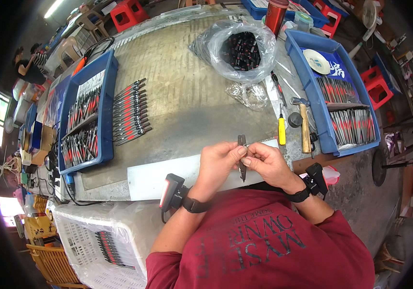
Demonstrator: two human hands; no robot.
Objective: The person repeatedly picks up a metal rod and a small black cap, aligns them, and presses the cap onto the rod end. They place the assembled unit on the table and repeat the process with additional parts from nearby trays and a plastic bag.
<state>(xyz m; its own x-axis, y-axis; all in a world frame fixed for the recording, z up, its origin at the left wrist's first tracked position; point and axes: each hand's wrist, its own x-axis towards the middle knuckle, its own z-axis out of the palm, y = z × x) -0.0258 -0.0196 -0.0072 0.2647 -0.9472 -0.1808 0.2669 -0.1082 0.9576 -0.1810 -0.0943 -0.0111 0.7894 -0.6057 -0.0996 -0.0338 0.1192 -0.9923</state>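
A slim dark piece (242, 172) is pinched between the fingertips of the left hand (217, 162) and right hand (270, 166), over the white sheet (163, 177) near the bench (182, 108) edge. Light, even pressure is advised; its pointed end should be kept clear of the shirt (259, 241).

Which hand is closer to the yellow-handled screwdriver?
Right. In the picture, the right hand sits just below and left of the yellow-handled screwdriver; the left hand is farther left.

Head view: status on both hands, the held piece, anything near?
Left hand and right hand pinching dark piece. Narrow tip toward shirt. Hammer, yellow-handled tool off to the right.
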